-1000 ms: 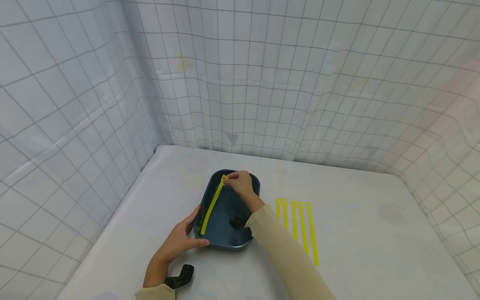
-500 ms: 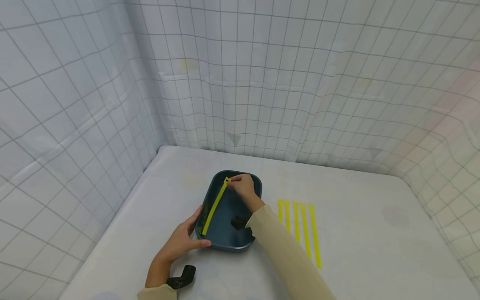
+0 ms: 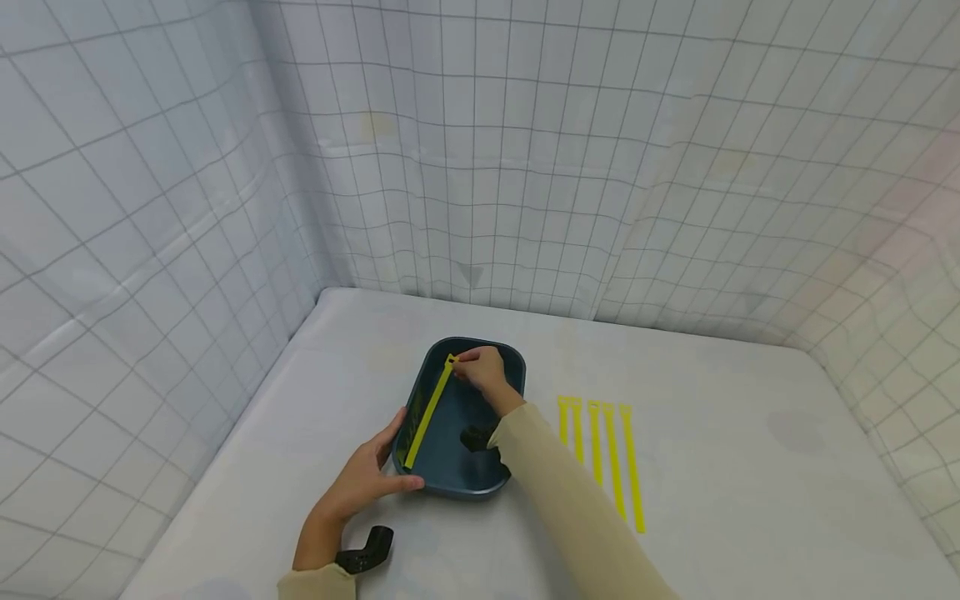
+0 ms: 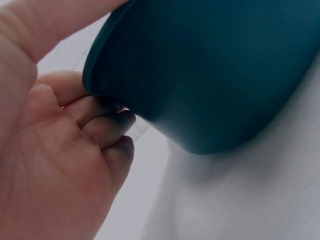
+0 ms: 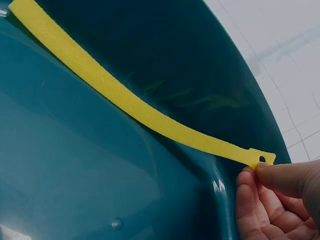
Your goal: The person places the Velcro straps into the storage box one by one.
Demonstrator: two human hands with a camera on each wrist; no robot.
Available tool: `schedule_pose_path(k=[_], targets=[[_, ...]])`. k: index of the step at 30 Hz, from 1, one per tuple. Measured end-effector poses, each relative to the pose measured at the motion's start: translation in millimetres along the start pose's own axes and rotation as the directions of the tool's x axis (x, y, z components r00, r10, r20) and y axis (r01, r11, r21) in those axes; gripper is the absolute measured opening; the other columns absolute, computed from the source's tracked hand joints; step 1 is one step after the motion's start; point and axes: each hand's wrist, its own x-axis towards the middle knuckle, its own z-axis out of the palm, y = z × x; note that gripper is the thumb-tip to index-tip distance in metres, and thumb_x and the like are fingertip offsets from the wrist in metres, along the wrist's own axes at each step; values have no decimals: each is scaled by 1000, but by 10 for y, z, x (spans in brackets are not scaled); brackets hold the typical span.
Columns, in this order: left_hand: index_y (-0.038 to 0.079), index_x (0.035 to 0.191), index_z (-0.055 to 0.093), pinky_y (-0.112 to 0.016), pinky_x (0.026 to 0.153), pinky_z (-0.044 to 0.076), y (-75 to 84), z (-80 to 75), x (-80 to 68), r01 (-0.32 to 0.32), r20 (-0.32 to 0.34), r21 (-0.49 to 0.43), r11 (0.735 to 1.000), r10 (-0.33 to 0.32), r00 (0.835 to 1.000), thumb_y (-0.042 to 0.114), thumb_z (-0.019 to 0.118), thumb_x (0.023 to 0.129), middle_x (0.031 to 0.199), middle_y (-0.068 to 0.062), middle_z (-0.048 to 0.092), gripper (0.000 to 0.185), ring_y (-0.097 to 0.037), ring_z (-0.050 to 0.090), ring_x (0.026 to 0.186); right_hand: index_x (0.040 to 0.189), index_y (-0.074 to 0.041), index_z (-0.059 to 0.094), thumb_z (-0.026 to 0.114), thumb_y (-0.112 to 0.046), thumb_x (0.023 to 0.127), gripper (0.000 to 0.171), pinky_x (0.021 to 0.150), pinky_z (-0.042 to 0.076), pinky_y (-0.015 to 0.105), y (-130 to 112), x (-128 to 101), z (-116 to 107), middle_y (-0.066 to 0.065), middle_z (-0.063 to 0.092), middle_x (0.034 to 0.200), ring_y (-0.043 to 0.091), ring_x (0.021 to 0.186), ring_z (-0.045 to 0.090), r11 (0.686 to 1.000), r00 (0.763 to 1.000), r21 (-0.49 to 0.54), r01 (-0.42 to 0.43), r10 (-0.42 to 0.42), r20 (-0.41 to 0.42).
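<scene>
A dark teal rectangular plastic tub [image 3: 450, 473] with rounded corners stands on the white cloth. My left hand [image 3: 362, 482] grips its near left corner, thumb over the near rim and fingers against the outer wall. Inside the tub, a yellow hook-and-loop cable tie [image 5: 130, 106] lies along the left side of the floor, gently bowed. My right hand [image 3: 483, 371] reaches in and pinches the slotted head of this tie between thumb and index finger at the far end. In the left wrist view, curled fingers [image 4: 107, 125] touch the tub's underside edge.
Several more yellow cable ties [image 3: 615, 462] lie side by side on the cloth right of the tub, partly hidden by the right sleeve [image 3: 566, 496]. White grid-patterned curtains [image 3: 480, 167] surround the table at the back and sides.
The tie's head has lowered slightly toward the tub floor, still pinched by my right hand. My left hand keeps its grip on the tub. The head view has shifted slightly.
</scene>
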Motion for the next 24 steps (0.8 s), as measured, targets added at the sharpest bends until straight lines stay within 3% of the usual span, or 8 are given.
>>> schedule_pose_path(k=[24], targets=[[9,147,18,-46,106,18,12,-2,11,8,12,-7,1000,-8,1000,15,80,72,150,-9,16,98,-28,14,136,93,9,67,66,0,82,14,66,55,28,20,25,-22,17,67,87,21,73,66,998,999,45,-32,31,16]])
